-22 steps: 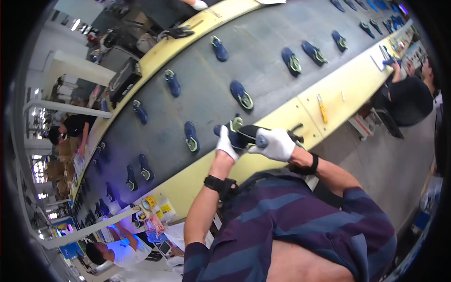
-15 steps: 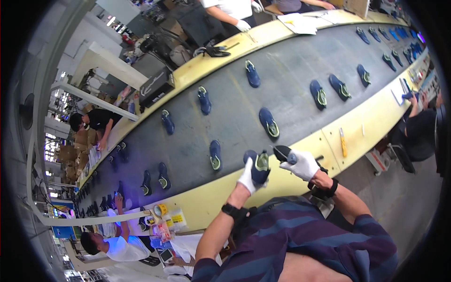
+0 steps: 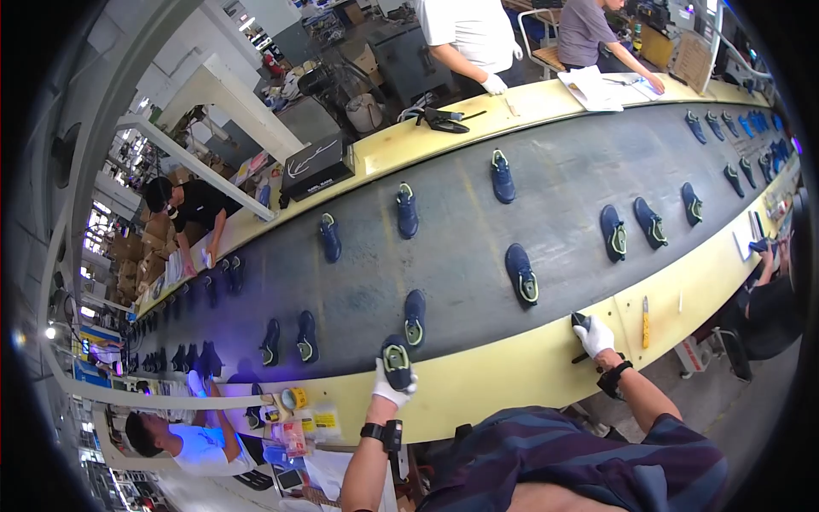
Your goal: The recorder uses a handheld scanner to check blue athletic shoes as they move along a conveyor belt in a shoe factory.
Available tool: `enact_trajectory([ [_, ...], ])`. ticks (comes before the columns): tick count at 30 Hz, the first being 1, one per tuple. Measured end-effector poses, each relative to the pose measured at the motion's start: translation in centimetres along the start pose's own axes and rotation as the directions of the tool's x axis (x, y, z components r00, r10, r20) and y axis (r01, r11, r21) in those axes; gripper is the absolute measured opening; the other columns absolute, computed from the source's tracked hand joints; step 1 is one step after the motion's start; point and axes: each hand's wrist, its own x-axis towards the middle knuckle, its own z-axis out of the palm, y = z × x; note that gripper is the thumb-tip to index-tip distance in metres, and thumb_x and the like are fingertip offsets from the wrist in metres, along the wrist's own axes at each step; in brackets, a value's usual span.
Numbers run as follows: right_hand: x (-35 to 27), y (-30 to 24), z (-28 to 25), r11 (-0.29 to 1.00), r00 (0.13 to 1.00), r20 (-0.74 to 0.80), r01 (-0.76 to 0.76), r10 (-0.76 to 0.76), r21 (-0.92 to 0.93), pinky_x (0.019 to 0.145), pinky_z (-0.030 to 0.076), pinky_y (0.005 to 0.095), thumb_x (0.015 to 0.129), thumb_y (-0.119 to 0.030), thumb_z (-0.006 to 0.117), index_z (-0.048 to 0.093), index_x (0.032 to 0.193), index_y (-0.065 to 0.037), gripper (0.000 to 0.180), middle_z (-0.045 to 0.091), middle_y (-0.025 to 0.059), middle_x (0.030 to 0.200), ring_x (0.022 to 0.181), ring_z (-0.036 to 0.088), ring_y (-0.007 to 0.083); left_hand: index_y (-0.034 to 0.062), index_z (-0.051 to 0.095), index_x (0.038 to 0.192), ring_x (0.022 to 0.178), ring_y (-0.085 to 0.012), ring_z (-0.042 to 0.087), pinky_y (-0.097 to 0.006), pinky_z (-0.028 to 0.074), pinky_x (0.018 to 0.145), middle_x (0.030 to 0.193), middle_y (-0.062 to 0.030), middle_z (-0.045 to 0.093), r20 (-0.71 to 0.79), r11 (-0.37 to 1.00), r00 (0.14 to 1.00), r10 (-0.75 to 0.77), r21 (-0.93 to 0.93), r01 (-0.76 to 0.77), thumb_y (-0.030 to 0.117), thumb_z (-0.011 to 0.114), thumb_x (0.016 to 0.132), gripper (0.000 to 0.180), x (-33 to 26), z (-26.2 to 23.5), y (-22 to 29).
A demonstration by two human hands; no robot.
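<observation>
Left hand (image 3: 392, 388) around shoe (image 3: 397, 361).

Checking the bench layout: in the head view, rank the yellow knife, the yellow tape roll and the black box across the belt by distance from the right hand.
1. Yellow knife: beside the right hand, near ledge.
2. Yellow tape roll: near ledge, past the left hand.
3. Black box: far ledge.

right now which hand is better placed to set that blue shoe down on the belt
Left. The left hand already grips the blue shoe at the conveyor belt edge; the right hand is off aside, on a small dark tool.
</observation>
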Motion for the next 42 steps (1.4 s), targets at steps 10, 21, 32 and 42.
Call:
enact_trajectory([
  [10, -0.9, -1.0, 0.0, 0.998, 0.991, -0.126, -0.055, 0.05, -0.033, 0.074, 0.055, 0.0464, 0.087, -0.03, 0.081, 0.062, 0.095, -0.005, 0.032, 0.069, 0.0192, 0.082, 0.079, 0.068, 0.0411, 0.0155, 0.07, 0.106, 0.07, -0.0283, 0.062, -0.035, 0.041, 0.051, 0.088, -0.0089, 0.069, -0.088, 0.986, 0.983, 0.163, -0.013, -0.164, 0.089, 0.04, 0.09, 0.081, 10.6, -0.3, 19.4],
  [21, 1.8, -2.7, 0.9, 0.996, 0.995, -0.057, -0.079, 0.077, -0.03, 0.073, 0.055, 0.0459, 0.086, -0.029, 0.084, 0.062, 0.099, -0.004, 0.035, 0.071, 0.0197, 0.083, 0.08, 0.069, 0.0422, 0.0069, 0.042, 0.156, 0.145, -0.0417, 0.043, -0.062, 0.04, 0.116, 0.158, -0.0199, 0.044, -0.352, 0.668, 0.764, 0.541, -0.372, -0.644, 0.068, 0.065, 0.093, 0.091, 13.7, -14.2, 17.2],
  [32, 1.6, -1.2, 0.7, 0.996, 0.992, -0.105, -0.068, 0.062, -0.056, 0.074, 0.056, 0.0456, 0.087, -0.029, 0.084, 0.063, 0.101, -0.005, 0.035, 0.07, 0.0187, 0.084, 0.08, 0.07, 0.0407, -0.0002, 0.042, 0.148, 0.123, -0.0446, 0.059, -0.052, 0.048, 0.107, 0.133, -0.0258, 0.059, 0.1, -0.201, 0.569, 0.816, 0.972, 0.118, 0.045, 0.09, 0.071, 0.102, 19.6, 5.7, 4.0],
  [42, 0.8, -2.4, -0.3, 0.994, 0.991, -0.09, -0.104, 0.1, -0.038, 0.078, 0.056, 0.0451, 0.087, -0.031, 0.083, 0.063, 0.103, -0.005, 0.037, 0.072, 0.0186, 0.088, 0.084, 0.071, 0.0403, 0.0079, 0.035, 0.157, 0.117, -0.0421, 0.065, -0.05, 0.055, 0.098, 0.13, -0.0262, 0.06, -0.077, -0.13, 0.608, 0.79, 0.949, 0.288, 0.034, 0.084, 0.076, 0.098, 18.5, 11.3, 2.3],
])
